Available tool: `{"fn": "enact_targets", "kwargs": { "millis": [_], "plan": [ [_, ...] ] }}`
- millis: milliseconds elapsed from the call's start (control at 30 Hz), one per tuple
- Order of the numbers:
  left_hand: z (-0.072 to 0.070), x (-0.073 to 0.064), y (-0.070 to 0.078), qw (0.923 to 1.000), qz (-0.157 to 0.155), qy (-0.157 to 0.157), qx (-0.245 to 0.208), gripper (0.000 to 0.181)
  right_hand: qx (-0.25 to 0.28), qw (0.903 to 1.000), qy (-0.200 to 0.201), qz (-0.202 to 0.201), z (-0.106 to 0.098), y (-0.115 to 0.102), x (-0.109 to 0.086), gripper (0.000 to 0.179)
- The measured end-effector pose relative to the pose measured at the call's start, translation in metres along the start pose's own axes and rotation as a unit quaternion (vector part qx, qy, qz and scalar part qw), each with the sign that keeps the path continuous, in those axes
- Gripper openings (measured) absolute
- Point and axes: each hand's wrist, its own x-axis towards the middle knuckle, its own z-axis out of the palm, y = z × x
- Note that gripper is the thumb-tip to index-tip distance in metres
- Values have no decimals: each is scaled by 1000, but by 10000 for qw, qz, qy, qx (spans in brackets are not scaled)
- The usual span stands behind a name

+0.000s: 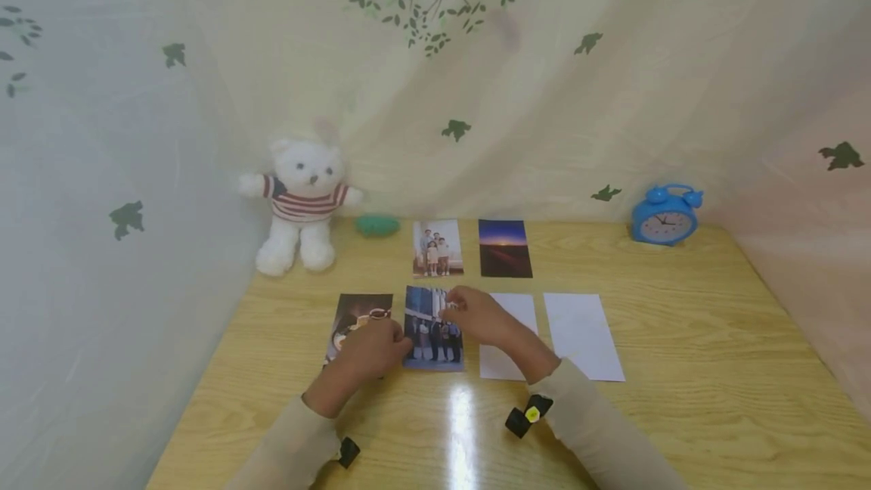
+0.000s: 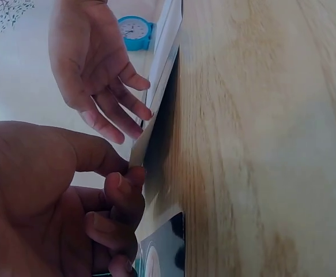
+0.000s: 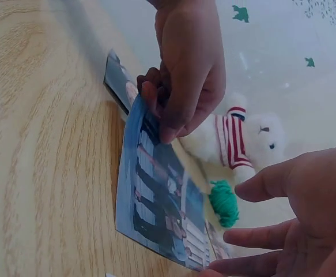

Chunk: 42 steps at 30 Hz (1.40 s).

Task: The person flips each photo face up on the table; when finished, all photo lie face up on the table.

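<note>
My left hand (image 1: pixel 373 350) pinches the left edge of a photo of a group of standing people (image 1: pixel 432 350). In the right wrist view this photo (image 3: pixel 162 202) is tilted, its near edge raised off the wood. At its upper right edge my right hand (image 1: pixel 479 314) reaches over with fingers spread, the fingertips right at the print in the left wrist view. Beneath my left hand lies a photo with a cup and food (image 1: pixel 350 312), partly covered. To the right are two white blank-faced cards, one (image 1: pixel 513 308) partly hidden by my right hand, the other (image 1: pixel 581 335) fully visible.
Behind, a family photo (image 1: pixel 438 248) and a sunset photo (image 1: pixel 505 248) lie in a row. A white teddy bear (image 1: pixel 306 206) sits back left beside a green yarn ball (image 1: pixel 377 225). A blue alarm clock (image 1: pixel 665 216) stands back right on the wooden table (image 1: pixel 721 339).
</note>
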Motion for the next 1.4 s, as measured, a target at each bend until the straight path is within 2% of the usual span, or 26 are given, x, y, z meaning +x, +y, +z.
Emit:
{"fn": "enact_targets", "kwargs": {
  "millis": [167, 300, 600, 667, 833, 967, 1067, 1167, 1267, 1400],
  "plan": [
    [1, -1, 0, 9998, -57, -109, 155, 43, -452, 9989, -45, -81, 1, -1, -2, 47],
    [3, -1, -1, 9997, 63, -136, 213, 39, -716, 9973, -63, -135, 1, -1, -3, 43],
    [0, -2, 5, 9987, 347, -166, 340, 26, -791, 9966, -116, -183, 0, -2, -10, 41],
    [-1, -2, 6, 9984, 372, -157, 402, 26, -702, 9972, -170, -167, -1, -2, -11, 44],
    [-6, 0, 12, 9970, 368, -195, 659, 27, -1, 9992, -316, -264, -1, 9, -12, 60],
    [-11, 6, 21, 9957, 426, -152, 813, 30, 327, 9986, -222, -363, -5, 13, -14, 64],
    [-10, 10, 30, 9960, 623, -129, 634, 30, 218, 9991, -1, -366, -13, 16, -18, 63],
    [-3, 16, 40, 9924, 1096, -111, 557, 26, -22, 9993, 210, -322, -26, 23, -22, 63],
    [7, 21, 52, 9856, 1589, -81, 577, 20, -198, 9988, 375, -226, -40, 34, -25, 63],
    [19, 24, 67, 9715, 2214, -20, 850, 20, -354, 9981, 492, -84, -57, 48, -30, 64]
  ]
}}
